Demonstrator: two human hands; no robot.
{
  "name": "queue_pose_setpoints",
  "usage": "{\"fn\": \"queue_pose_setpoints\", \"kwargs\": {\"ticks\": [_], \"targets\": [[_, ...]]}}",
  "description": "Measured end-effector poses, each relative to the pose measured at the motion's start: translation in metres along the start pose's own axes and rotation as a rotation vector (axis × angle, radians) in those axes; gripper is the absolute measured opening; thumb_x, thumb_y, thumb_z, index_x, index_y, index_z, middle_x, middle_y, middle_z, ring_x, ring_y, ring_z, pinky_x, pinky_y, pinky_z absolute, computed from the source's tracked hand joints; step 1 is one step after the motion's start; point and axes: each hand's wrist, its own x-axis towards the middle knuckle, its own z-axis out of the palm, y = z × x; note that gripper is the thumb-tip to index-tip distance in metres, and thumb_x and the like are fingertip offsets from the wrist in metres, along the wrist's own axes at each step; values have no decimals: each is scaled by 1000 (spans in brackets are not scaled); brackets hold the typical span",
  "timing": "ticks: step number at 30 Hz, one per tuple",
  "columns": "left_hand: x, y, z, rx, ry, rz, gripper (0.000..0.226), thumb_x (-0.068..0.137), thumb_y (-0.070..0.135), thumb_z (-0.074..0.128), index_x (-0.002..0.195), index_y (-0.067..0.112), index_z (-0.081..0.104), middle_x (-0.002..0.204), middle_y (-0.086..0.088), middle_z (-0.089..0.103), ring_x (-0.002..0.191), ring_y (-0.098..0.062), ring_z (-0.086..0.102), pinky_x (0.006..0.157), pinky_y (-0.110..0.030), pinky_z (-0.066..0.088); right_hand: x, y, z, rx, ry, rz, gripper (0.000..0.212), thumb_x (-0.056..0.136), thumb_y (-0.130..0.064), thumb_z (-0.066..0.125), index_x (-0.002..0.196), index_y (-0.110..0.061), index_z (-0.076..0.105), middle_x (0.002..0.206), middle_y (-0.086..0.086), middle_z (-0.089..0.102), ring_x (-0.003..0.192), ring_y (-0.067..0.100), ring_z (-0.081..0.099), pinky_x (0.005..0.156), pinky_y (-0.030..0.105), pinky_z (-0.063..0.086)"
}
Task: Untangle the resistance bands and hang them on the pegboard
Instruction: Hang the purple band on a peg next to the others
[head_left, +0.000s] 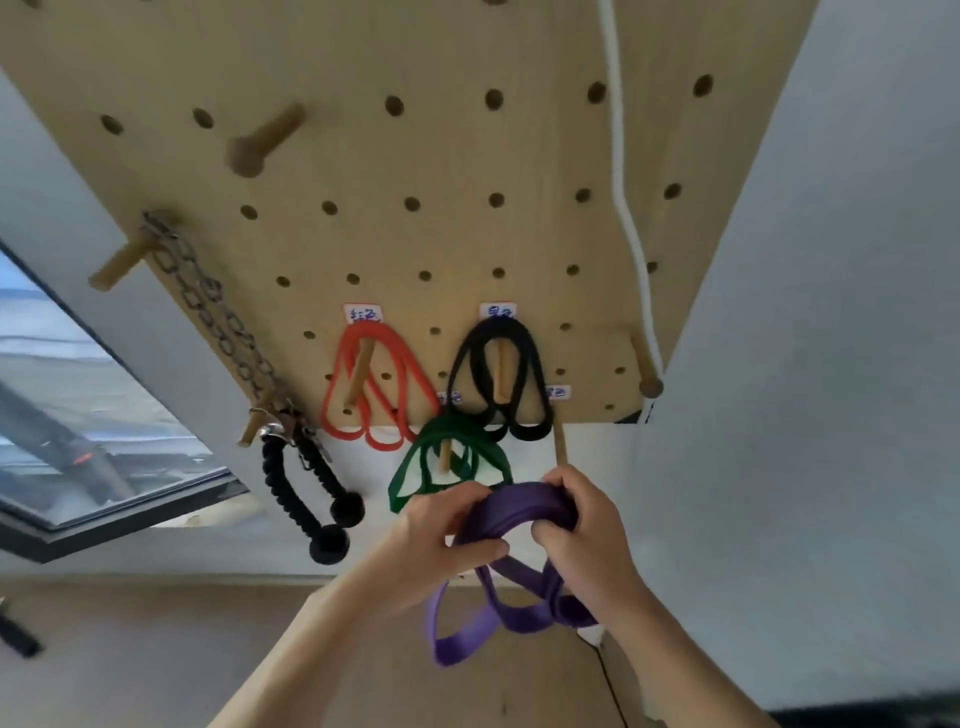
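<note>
Two hands hold the purple band (519, 512) just below the pegboard (447, 156). Your left hand (441, 525) curls its fingers over the bunched upper arc and presses the thumb against it from beneath; your right hand (582, 519) grips the same arc at its right end, fingers wrapped round it. Loose purple loops hang between your forearms. Beyond your right hand stands a bare wooden peg (560, 441). Three bands already hang on pegs: the red band (382, 395) at left, the black band (498, 379) at right, the green band (449, 462) between and nearer you. At far left hang a metal chain (213, 312) and a black rope handle (311, 488).
</note>
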Motion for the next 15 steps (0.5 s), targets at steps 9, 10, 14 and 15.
{"fn": "queue_pose_setpoints", "kwargs": {"ticks": [9,10,14,15], "targets": [[55,16,40,102,-115,-19,27,84,45,70,107,35,61,89,4,69,83,-19,67,81,-46,56,12,42,-69,-40,-115,101,36,80,0,71,102,-28,63,88,-11,67,85,6,64,71,15,49],[60,15,42,101,-119,-23,26,83,41,72,106,34,61,89,3,69,83,-20,67,81,-46,55,15,45,-71,-49,-114,105,34,81,0,70,100,-28,64,87,-12,67,85,6,63,71,15,50],[76,13,48,106,-129,-30,22,86,29,77,103,35,63,90,4,70,84,-17,68,83,-42,57,28,58,-73,-32,-90,170,29,83,-1,70,96,-26,65,83,-11,67,83,9,65,69,16,51],[80,11,49,102,-131,-33,23,86,29,78,103,35,64,92,6,71,86,-15,69,84,-40,58,32,61,-72,-23,-83,186,27,84,-1,69,96,-25,64,84,-9,67,82,11,65,68,16,50]]}}
